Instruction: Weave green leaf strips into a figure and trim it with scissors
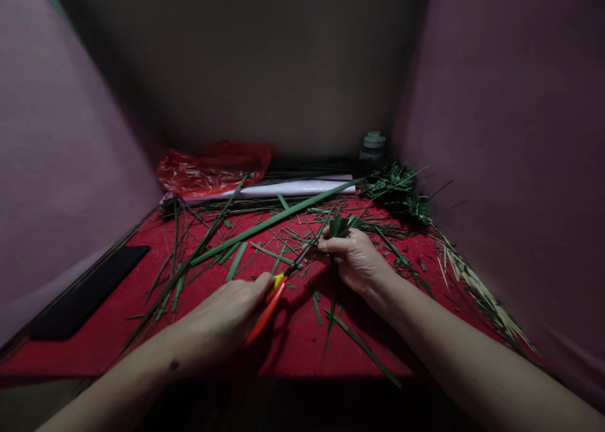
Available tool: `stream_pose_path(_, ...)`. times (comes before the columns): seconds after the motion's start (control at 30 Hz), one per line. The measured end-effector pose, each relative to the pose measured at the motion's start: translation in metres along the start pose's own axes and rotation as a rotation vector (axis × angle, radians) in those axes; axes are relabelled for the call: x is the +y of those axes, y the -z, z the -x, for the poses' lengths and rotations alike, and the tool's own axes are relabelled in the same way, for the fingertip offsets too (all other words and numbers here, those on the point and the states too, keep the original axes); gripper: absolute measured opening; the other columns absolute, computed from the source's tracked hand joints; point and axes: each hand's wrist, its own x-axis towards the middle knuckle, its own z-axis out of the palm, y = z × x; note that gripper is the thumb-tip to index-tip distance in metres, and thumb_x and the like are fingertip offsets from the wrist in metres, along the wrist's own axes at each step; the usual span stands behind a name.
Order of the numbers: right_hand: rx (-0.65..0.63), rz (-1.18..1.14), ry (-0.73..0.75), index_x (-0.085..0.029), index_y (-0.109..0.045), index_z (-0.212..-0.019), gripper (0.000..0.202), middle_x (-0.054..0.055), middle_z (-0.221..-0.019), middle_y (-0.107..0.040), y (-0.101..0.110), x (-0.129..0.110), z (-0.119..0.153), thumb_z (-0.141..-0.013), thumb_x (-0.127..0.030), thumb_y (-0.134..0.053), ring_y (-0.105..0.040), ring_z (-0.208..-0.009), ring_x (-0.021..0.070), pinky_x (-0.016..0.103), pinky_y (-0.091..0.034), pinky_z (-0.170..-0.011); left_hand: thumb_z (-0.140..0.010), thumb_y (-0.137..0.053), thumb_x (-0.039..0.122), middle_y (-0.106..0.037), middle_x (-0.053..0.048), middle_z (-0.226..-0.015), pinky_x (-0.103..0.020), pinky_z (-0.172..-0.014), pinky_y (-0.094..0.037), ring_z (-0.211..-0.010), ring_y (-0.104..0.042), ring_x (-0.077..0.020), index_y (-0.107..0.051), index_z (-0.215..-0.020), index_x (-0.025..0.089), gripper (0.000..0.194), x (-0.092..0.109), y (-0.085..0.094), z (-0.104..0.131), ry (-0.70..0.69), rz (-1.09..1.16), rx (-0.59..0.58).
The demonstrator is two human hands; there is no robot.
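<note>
My left hand (231, 306) grips a pair of scissors (269, 312) with orange and yellow handles. Their dark blades point up and right, toward the fingers of my right hand (352, 255). Pinched in that hand is a small folded piece of green leaf (338, 227), its pleated top standing above the fingers. The blade tips lie close to this leaf piece; whether they touch it I cannot tell. Under and around both hands, cut green leaf strips (236, 262) lie scattered on the red cloth (293, 337).
A crumpled red plastic bag (212, 167) and a white roll (293, 187) lie at the back. Behind the dark green woven bundle (392, 186) stands a bottle (373, 145). At left is a black flat object (89, 293); pale thin sticks (482, 293) line the right edge.
</note>
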Motion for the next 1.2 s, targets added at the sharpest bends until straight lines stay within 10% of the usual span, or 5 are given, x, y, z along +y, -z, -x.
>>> stream_pose_path(0.33, -0.055, 0.038, -0.017, -0.013, -0.055, -0.064, 0.019, -0.002, -0.054, -0.057, 0.002, 0.003, -0.001, -0.05, -0.004, -0.065, -0.062, -0.053, 0.0144, 0.027, -0.05, -0.059, -0.085, -0.034, 0.033, -0.057, -0.001, -0.073, -0.023, -0.054, -0.031, -0.059, -0.048, -0.0126, -0.046, -0.078, 0.02, 0.019, -0.006, 0.0, 0.0, -0.058, 0.108, 0.043)
stream_pose_path(0.73, -0.2, 0.035, -0.05, -0.014, -0.054, -0.08, 0.033, -0.002, -0.069, -0.059, 0.002, 0.005, 0.0, -0.052, 0.001, -0.063, -0.066, -0.06, 0.0159, 0.027, -0.054, -0.059, -0.084, -0.028, 0.044, -0.063, -0.012, -0.088, -0.029, -0.054, -0.037, -0.074, -0.061, -0.0258, -0.054, -0.089, 0.018, 0.037, -0.044, 0.017, -0.036, 0.32, -0.356, 0.296)
stream_pose_path(0.93, -0.255, 0.064, -0.112, -0.017, -0.051, -0.101, 0.05, -0.002, -0.069, -0.061, -0.001, -0.002, 0.004, -0.055, -0.002, -0.066, -0.065, -0.057, 0.0156, 0.028, -0.055, -0.055, -0.085, -0.038, 0.04, -0.065, -0.005, -0.09, -0.026, -0.074, -0.043, -0.082, -0.059, -0.0169, -0.059, -0.092, 0.019, 0.031, -0.009, 0.026, -0.046, -0.047, 0.161, 0.468)
stream_pose_path(1.2, -0.446, 0.122, -0.052, -0.028, -0.038, -0.123, 0.073, -0.001, -0.082, -0.064, 0.001, -0.001, 0.002, -0.06, -0.004, -0.066, -0.064, -0.058, 0.0138, 0.023, -0.051, -0.048, -0.078, -0.051, 0.034, -0.061, -0.001, -0.075, -0.023, -0.057, -0.044, -0.064, -0.057, -0.0121, -0.059, -0.095, 0.014, 0.028, 0.026, 0.04, -0.063, -0.165, 0.894, 0.261)
